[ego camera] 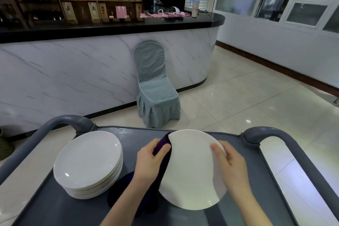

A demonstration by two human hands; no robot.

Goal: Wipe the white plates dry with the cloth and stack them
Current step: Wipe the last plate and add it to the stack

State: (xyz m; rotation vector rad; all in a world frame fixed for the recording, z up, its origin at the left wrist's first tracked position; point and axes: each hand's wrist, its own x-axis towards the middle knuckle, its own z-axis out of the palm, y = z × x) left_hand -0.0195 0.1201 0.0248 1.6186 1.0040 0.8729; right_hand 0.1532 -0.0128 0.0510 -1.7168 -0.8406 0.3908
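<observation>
A white plate (190, 169) is held tilted above the grey cart top (139, 137). My right hand (229, 163) grips its right rim, thumb on the upper face. My left hand (150, 161) holds a dark purple cloth (161, 154) against the plate's left edge; the cloth hangs down below the hand and partly hides behind my wrist. A stack of several white plates (88, 163) stands on the cart to the left, apart from my hands.
The cart has raised grey handles at the far left (62, 121) and far right (266, 134). A blue-grey covered chair (156, 86) stands beyond the cart against a marble-fronted bar counter (91, 71). Tiled floor opens to the right.
</observation>
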